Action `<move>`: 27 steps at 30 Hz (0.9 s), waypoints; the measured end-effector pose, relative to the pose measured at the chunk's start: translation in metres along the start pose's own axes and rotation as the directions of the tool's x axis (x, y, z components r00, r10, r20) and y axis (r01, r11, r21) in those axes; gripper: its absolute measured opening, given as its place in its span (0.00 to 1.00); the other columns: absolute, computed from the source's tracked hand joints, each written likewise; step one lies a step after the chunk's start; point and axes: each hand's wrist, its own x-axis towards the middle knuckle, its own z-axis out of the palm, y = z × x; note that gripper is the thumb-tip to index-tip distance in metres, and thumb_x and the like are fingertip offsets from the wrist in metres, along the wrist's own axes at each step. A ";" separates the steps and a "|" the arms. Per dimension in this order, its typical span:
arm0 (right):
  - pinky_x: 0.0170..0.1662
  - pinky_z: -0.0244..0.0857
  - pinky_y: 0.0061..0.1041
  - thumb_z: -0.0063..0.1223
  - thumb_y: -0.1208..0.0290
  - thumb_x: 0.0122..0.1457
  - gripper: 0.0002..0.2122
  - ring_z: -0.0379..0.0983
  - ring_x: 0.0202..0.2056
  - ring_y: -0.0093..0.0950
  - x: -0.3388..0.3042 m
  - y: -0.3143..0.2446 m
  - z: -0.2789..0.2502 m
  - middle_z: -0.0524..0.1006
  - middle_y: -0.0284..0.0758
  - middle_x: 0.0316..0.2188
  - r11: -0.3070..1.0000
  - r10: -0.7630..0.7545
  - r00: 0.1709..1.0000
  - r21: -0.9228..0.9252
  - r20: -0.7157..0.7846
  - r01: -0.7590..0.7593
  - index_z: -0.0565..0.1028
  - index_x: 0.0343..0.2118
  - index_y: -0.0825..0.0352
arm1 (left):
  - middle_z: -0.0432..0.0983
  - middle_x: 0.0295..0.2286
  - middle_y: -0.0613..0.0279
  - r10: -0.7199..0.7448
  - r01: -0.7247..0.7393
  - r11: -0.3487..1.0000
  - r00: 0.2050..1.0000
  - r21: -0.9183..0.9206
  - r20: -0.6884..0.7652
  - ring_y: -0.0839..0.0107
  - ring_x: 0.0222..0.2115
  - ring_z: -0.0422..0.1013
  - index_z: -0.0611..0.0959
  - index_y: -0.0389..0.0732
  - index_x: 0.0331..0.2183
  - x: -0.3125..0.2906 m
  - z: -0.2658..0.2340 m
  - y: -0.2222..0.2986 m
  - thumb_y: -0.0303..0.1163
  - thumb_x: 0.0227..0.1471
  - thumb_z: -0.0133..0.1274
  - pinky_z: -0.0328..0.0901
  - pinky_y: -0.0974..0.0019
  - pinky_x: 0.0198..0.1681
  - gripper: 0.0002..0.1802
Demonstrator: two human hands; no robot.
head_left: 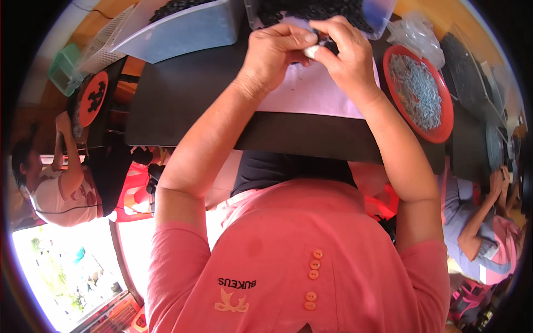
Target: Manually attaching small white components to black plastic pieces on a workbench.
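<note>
Over a pale pink sheet (311,97) on the dark table, my two hands meet fingertip to fingertip. My left hand (271,53) is closed in a pinch, and my right hand (351,58) is curled toward it with thumb and forefinger bent. A small black part (317,36) shows between the fingertips, mostly covered by them; its exact kind cannot be made out. A white wrap (311,51) sits on the tip of my right thumb. Just beyond the hands stands a clear plastic bin (380,16) full of small black pieces.
Left of it, a translucent bluish bin (191,36) holds more black pieces. A red basin (448,114) of small silvery metal pieces stands at the right, beside a crumpled clear bag (416,36). Co-workers sit at left (66,183) and right (477,233); a red tray (86,114) with black pieces lies far left.
</note>
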 end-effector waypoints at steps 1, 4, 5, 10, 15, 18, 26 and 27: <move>0.34 0.65 0.33 0.60 0.75 0.42 0.11 0.73 0.29 0.36 -0.004 0.004 0.003 0.75 0.33 0.26 1.000 0.013 0.999 0.014 -0.032 -0.013 0.75 0.32 0.63 | 0.78 0.27 0.56 0.020 -0.019 0.996 1.000 0.091 -0.002 0.69 0.27 0.75 0.82 0.31 0.32 -0.002 0.004 -0.003 0.27 0.54 0.57 0.70 0.68 0.30 0.07; 0.34 0.66 0.33 0.61 0.79 0.41 0.15 0.73 0.31 0.37 -0.010 0.005 0.001 0.75 0.35 0.29 1.000 0.026 0.999 -0.002 -0.029 -0.026 0.76 0.36 0.64 | 0.78 0.24 0.58 0.074 -0.067 0.973 0.997 0.220 -0.024 0.71 0.23 0.75 0.82 0.31 0.29 -0.003 0.009 -0.002 0.24 0.49 0.61 0.69 0.71 0.26 0.06; 0.34 0.66 0.33 0.61 0.81 0.41 0.17 0.73 0.30 0.37 -0.011 0.003 -0.001 0.75 0.34 0.29 0.999 0.050 0.999 -0.006 -0.015 -0.050 0.76 0.38 0.63 | 0.78 0.23 0.59 0.083 -0.071 0.967 0.996 0.245 -0.038 0.72 0.23 0.74 0.82 0.31 0.28 -0.006 0.013 0.000 0.24 0.49 0.61 0.69 0.71 0.26 0.06; 0.38 0.66 0.33 0.65 0.72 0.44 0.21 0.74 0.32 0.34 0.003 -0.002 -0.015 0.77 0.33 0.30 0.998 0.056 0.997 -0.011 -0.044 -0.057 0.76 0.45 0.61 | 0.79 0.23 0.58 0.419 -0.317 0.770 0.906 0.554 -0.064 0.74 0.21 0.74 0.82 0.32 0.27 -0.010 0.014 0.041 0.24 0.51 0.56 0.69 0.71 0.25 0.05; 0.34 0.69 0.21 0.61 0.75 0.53 0.10 0.74 0.29 0.23 0.020 0.000 -0.034 0.78 0.34 0.27 0.919 0.361 0.924 0.219 -0.125 -0.329 0.77 0.38 0.68 | 0.76 0.19 0.62 0.627 -0.311 0.564 0.764 0.765 -0.152 0.76 0.17 0.68 0.83 0.32 0.26 0.015 -0.019 0.160 0.25 0.45 0.60 0.63 0.72 0.22 0.06; 0.34 0.68 0.20 0.60 0.77 0.51 0.09 0.74 0.30 0.21 0.019 0.017 -0.038 0.78 0.33 0.28 0.783 0.532 0.839 0.444 -0.115 -0.436 0.78 0.37 0.69 | 0.77 0.23 0.62 0.741 -0.158 -0.084 0.650 0.984 0.167 0.77 0.21 0.69 0.84 0.33 0.32 0.029 -0.038 0.163 0.24 0.43 0.61 0.64 0.73 0.26 0.09; 0.35 0.67 0.18 0.59 0.80 0.51 0.06 0.74 0.29 0.20 0.002 0.034 -0.056 0.78 0.31 0.27 0.756 0.564 0.812 0.487 -0.148 -0.437 0.78 0.33 0.71 | 0.74 0.24 0.70 0.270 -0.503 0.321 0.861 0.803 0.431 0.83 0.26 0.68 0.83 0.35 0.29 -0.005 0.008 0.007 0.23 0.47 0.62 0.64 0.76 0.30 0.05; 0.35 0.67 0.19 0.58 0.80 0.51 0.05 0.74 0.29 0.20 0.004 0.027 -0.056 0.79 0.31 0.26 0.681 0.630 0.771 0.542 -0.093 -0.491 0.78 0.32 0.71 | 0.75 0.23 0.58 0.283 -0.508 0.293 0.855 0.810 0.434 0.60 0.25 0.74 0.82 0.38 0.24 -0.005 0.019 -0.007 0.28 0.40 0.63 0.68 0.61 0.30 0.06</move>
